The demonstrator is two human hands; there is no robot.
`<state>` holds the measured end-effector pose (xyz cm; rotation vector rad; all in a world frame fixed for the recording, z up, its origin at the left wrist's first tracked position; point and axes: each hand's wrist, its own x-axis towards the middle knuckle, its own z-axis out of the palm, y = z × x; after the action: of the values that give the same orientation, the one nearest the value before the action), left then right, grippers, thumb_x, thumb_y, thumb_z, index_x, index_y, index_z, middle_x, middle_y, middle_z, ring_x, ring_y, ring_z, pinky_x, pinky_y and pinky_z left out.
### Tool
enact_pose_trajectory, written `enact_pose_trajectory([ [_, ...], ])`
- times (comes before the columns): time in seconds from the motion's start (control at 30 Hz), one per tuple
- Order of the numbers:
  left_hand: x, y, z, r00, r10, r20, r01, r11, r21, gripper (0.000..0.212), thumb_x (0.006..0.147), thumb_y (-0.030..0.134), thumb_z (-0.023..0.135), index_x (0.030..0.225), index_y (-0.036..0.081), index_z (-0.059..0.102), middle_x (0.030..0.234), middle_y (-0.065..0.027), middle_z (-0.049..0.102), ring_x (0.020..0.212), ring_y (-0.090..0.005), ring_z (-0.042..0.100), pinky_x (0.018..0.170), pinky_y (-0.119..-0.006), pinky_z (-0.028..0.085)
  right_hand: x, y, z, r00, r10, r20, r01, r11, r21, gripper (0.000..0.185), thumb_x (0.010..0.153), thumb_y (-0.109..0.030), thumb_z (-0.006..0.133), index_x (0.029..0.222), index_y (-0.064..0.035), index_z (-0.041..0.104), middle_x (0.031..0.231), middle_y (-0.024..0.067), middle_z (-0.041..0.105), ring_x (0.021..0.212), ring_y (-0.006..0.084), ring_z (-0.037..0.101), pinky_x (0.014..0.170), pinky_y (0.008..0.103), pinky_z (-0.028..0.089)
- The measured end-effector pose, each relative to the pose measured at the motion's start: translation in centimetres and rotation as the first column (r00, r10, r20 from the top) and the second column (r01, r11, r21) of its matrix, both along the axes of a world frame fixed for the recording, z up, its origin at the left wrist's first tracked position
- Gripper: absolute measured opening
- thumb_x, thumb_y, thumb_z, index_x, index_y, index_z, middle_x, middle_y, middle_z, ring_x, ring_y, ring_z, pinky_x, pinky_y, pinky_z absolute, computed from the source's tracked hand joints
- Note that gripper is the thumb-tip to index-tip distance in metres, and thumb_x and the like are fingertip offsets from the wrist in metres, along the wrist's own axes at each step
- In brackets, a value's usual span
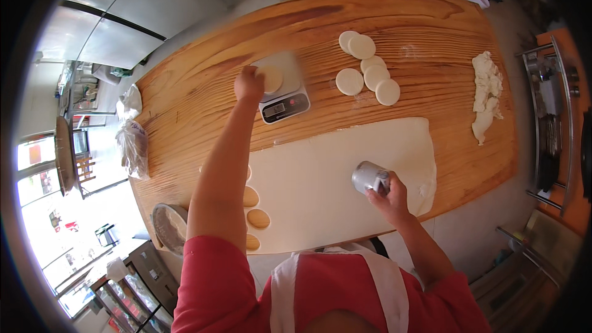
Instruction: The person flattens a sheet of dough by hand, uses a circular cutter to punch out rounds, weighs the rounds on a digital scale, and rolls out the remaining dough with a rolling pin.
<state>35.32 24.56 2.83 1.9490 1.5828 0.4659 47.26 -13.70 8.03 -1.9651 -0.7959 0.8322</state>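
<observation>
My left hand (249, 84) reaches over a digital kitchen scale (284, 108), its fingers at the left edge of a flat dough round (270, 78) above the weighing plate. Whether the round rests fully on the plate cannot be told. My right hand (391, 199) grips the handle of a grey metal cup (367, 176), held tilted over a wide rolled-out dough sheet (319, 189). Along the sheet's left end, round holes (258, 218) show the wood beneath; my left forearm hides part of that end. Several cut dough rounds (375, 77) lie beyond the sheet, some overlapping.
The wooden table (199, 88) carries a lump of dough scraps (486, 95) at its right. A round pan (169, 226) stands at the near left corner, and plastic bags (133, 143) sit along the left edge. A metal rack (550, 120) stands beyond the right edge.
</observation>
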Motion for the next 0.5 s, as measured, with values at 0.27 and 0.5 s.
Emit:
enact_pose_trajectory([
  [0.27, -3.2, 0.5, -1.4, 0.859, 0.199, 0.472, 0.163, 0.768, -0.619, 0.023, 0.072, 0.004, 0.057, 0.095, -0.002, 0.057, 0.084, -0.0098, 0.058, 0.072, -0.0172, 0.058, 0.059, -0.024, 0.048, 1.8, 2.5, 1.9, 0.977, 0.012, 0.211, 0.013, 0.993, -0.113, 0.033, 0.062, -0.014, 0.068, 0.082, -0.0015, 0.045, 0.065, 0.0069, 0.052, 0.055, 0.0136, 0.049, 0.051, 0.0264, 0.041],
  [0.5, -4.5, -2.4, 1.2, 0.841, 0.260, 0.474, 0.145, 0.735, -0.662, 0.029, 0.078, 0.009, 0.055, 0.104, -0.002, 0.050, 0.091, -0.0101, 0.056, 0.082, -0.0188, 0.057, 0.073, -0.029, 0.048, 1.3, 2.6, 1.3, 0.970, 0.136, 0.202, -0.116, 0.987, -0.112, 0.038, 0.061, -0.022, 0.069, 0.083, -0.0009, 0.045, 0.067, 0.0120, 0.053, 0.057, 0.0256, 0.054, 0.052, 0.0320, 0.043],
])
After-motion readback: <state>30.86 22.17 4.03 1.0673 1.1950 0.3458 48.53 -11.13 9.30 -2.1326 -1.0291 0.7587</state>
